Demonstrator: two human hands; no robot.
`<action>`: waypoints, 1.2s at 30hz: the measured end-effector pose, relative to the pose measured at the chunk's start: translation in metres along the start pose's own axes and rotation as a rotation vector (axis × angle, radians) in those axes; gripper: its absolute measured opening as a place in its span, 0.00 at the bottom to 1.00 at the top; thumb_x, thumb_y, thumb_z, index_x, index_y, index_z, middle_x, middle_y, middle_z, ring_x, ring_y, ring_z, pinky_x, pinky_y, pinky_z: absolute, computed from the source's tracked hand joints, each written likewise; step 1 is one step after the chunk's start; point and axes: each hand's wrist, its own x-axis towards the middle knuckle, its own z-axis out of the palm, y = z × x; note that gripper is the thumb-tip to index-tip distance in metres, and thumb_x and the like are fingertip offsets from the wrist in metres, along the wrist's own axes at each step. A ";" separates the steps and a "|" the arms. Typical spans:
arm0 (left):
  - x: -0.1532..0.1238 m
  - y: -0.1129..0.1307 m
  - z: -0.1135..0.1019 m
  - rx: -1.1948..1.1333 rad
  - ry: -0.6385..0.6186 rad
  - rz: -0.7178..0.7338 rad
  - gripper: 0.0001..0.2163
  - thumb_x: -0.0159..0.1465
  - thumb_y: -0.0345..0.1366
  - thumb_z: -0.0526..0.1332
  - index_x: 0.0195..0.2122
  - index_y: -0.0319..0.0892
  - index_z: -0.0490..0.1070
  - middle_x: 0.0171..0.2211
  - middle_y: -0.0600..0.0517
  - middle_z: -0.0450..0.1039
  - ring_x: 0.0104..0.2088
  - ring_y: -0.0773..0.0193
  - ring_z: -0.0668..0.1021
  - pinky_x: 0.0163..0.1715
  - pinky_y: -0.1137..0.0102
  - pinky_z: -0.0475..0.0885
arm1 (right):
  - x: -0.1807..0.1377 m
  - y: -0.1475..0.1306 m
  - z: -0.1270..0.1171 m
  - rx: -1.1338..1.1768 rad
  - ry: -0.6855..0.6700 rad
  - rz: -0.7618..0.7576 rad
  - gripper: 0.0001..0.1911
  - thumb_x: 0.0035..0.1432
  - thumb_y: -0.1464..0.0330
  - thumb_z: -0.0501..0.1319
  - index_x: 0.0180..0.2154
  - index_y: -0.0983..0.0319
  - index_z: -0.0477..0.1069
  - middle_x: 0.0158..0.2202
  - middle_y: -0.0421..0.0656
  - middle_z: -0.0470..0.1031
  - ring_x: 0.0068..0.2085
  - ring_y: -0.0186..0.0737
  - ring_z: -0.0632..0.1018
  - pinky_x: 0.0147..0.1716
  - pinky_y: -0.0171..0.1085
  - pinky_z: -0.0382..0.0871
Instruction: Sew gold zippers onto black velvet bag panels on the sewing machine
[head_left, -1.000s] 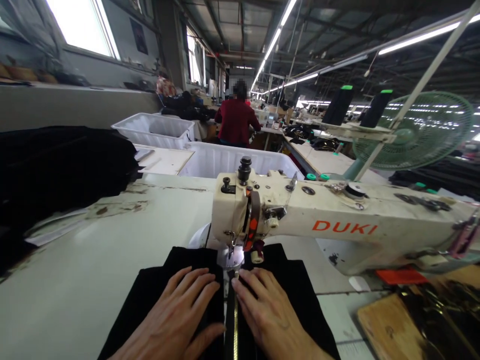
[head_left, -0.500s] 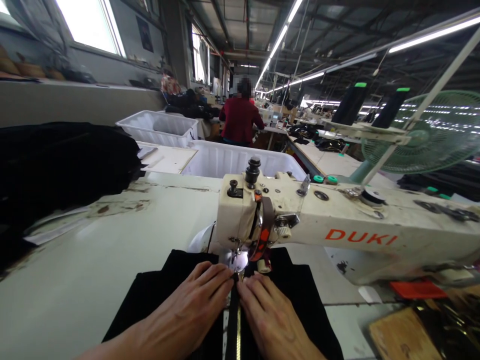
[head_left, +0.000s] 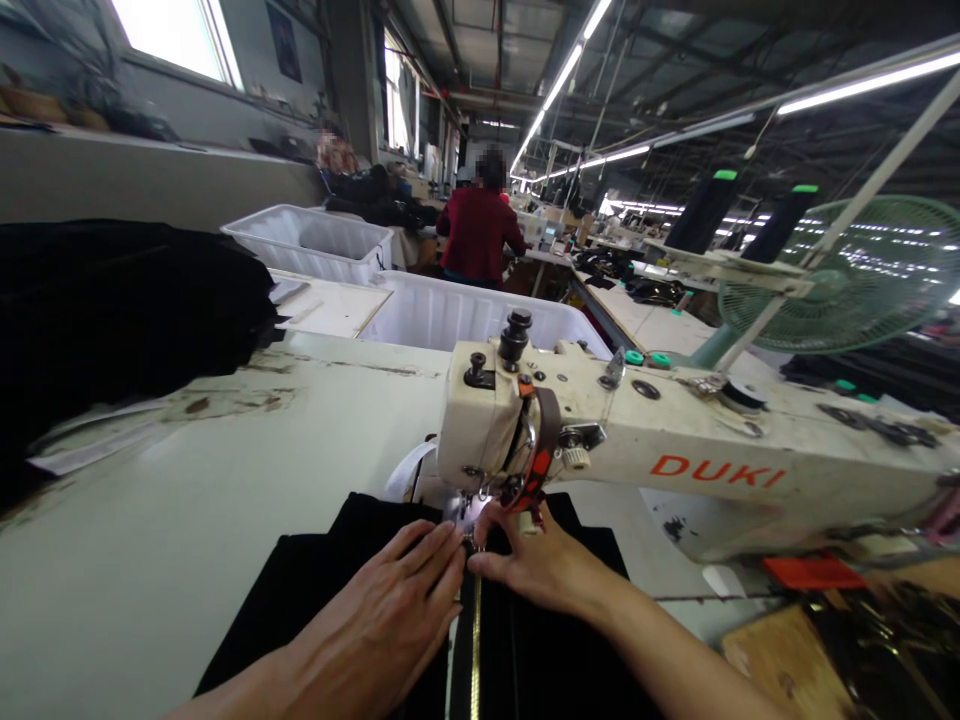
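A cream sewing machine point(head_left: 600, 430) lettered in red stands before me, its lit needle area just above my fingertips. Beneath it lies black fabric point(head_left: 285, 590) with a gold-toothed zipper point(head_left: 475, 650) running toward me. My left hand point(head_left: 382, 600) rests flat on the fabric, left of the zipper, fingers extended toward the presser foot. My right hand point(head_left: 540, 560) is at the presser foot on the right side, thumb and index finger apart beside the zipper's far end. Its other fingers are partly hidden behind the machine head.
A heap of black cloth point(head_left: 135, 310) lies on the table's left. White plastic bins point(head_left: 480, 305) stand behind the machine. Thread cones point(head_left: 701, 215) and a green fan point(head_left: 840, 275) are at right, above a wooden block point(head_left: 784, 650). A person in dark red point(head_left: 480, 235) sits farther off.
My right hand has lifted from lying flat on the fabric and reached forward to the presser foot, thumb and index spreading apart. My left hand stays nearly in place. The view has shifted slightly.
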 end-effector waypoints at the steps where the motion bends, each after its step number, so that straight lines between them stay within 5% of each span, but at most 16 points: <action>1: -0.001 0.000 0.001 -0.006 -0.011 0.005 0.14 0.70 0.31 0.52 0.54 0.35 0.69 0.53 0.40 0.74 0.54 0.51 0.75 0.56 0.57 0.64 | -0.001 -0.001 0.000 0.002 -0.035 -0.026 0.10 0.48 0.70 0.73 0.33 0.59 0.74 0.42 0.41 0.73 0.51 0.48 0.72 0.51 0.45 0.65; 4: -0.005 0.000 0.007 -0.052 -0.034 -0.020 0.15 0.68 0.31 0.54 0.55 0.35 0.68 0.55 0.38 0.72 0.55 0.48 0.74 0.57 0.54 0.63 | -0.009 -0.001 0.006 0.016 -0.050 -0.061 0.12 0.42 0.71 0.75 0.28 0.59 0.74 0.40 0.38 0.73 0.49 0.45 0.72 0.50 0.41 0.64; 9: -0.003 -0.009 0.006 -0.330 -0.005 -0.167 0.16 0.70 0.27 0.52 0.58 0.43 0.65 0.53 0.48 0.73 0.55 0.56 0.72 0.55 0.61 0.67 | -0.015 0.007 0.020 0.073 0.155 -0.005 0.10 0.47 0.73 0.73 0.30 0.60 0.73 0.40 0.40 0.72 0.46 0.43 0.72 0.47 0.39 0.63; 13: 0.009 -0.018 0.007 -0.539 0.018 -0.330 0.09 0.69 0.31 0.57 0.48 0.48 0.71 0.46 0.53 0.72 0.49 0.59 0.74 0.52 0.63 0.69 | -0.007 0.016 0.021 0.145 0.176 -0.023 0.12 0.44 0.73 0.75 0.29 0.60 0.73 0.42 0.39 0.73 0.47 0.43 0.72 0.48 0.39 0.62; 19: 0.022 -0.024 0.021 -0.554 0.027 -0.421 0.04 0.63 0.28 0.60 0.31 0.42 0.70 0.45 0.48 0.68 0.51 0.55 0.71 0.54 0.60 0.68 | -0.005 0.012 0.015 0.187 0.073 -0.042 0.12 0.46 0.71 0.75 0.30 0.60 0.73 0.46 0.41 0.72 0.52 0.47 0.70 0.51 0.42 0.61; 22: 0.021 -0.024 0.020 -0.556 0.025 -0.412 0.04 0.63 0.28 0.58 0.31 0.42 0.69 0.47 0.46 0.67 0.54 0.51 0.68 0.57 0.54 0.63 | -0.009 0.007 0.015 0.179 0.005 -0.073 0.12 0.45 0.70 0.75 0.29 0.60 0.72 0.46 0.40 0.71 0.52 0.47 0.70 0.52 0.43 0.61; 28: 0.020 -0.027 0.011 -0.616 -0.009 -0.417 0.04 0.68 0.33 0.57 0.40 0.46 0.71 0.47 0.50 0.67 0.50 0.57 0.73 0.51 0.61 0.69 | -0.007 0.010 0.014 0.146 0.157 0.026 0.12 0.46 0.70 0.74 0.30 0.60 0.72 0.45 0.41 0.71 0.51 0.49 0.69 0.50 0.46 0.61; 36: 0.023 -0.022 0.022 -0.570 0.047 -0.454 0.04 0.60 0.28 0.62 0.32 0.44 0.70 0.45 0.50 0.68 0.49 0.54 0.71 0.49 0.59 0.69 | -0.002 0.015 0.013 0.164 0.096 -0.087 0.12 0.46 0.70 0.74 0.31 0.60 0.72 0.45 0.40 0.71 0.53 0.48 0.69 0.51 0.43 0.62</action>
